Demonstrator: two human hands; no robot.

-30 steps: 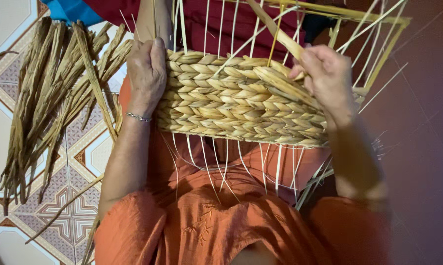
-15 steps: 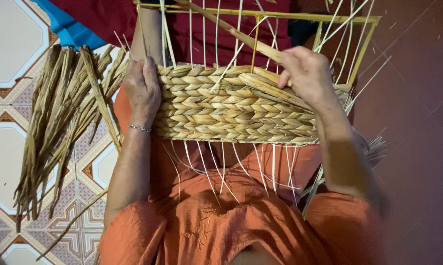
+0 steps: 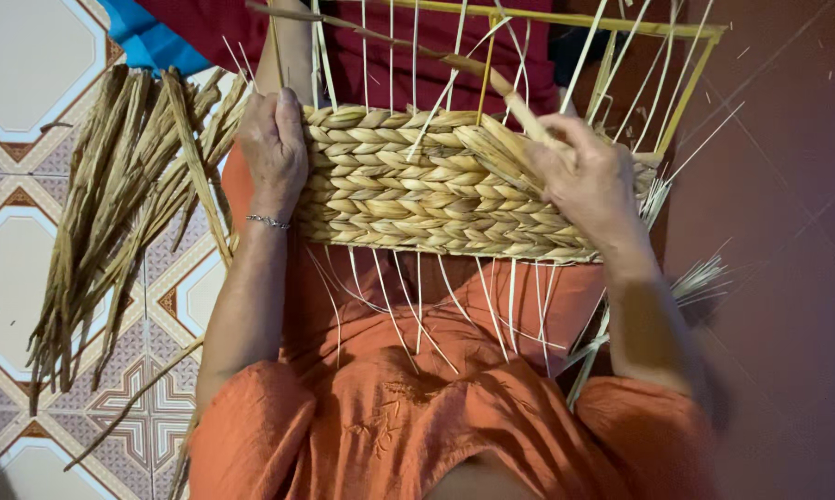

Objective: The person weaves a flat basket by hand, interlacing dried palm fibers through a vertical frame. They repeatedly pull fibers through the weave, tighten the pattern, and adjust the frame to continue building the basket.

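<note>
A half-woven basket (image 3: 408, 185) of braided straw-coloured fibre lies on my lap, its thin pale upright stakes sticking out above and below the woven band. My left hand (image 3: 273, 148) grips the basket's left end, a thin bracelet on the wrist. My right hand (image 3: 586, 176) rests on the right part of the weave and pinches a long twisted fibre strand (image 3: 417, 51) that runs up and left across the stakes. A yellow-green frame (image 3: 686, 88) edges the stakes at the top right.
A bundle of loose dried fibre stalks (image 3: 126, 204) lies on the patterned tile floor (image 3: 10, 120) to the left. Blue and dark red cloth (image 3: 172, 32) sits at the top. Dark reddish floor (image 3: 788, 278) spreads to the right. Cut stake ends (image 3: 700, 278) stick out beside my right forearm.
My right hand has drawn the strand lower and further right against the weave. The left hand keeps its grip on the basket end. The view has shifted slightly.
</note>
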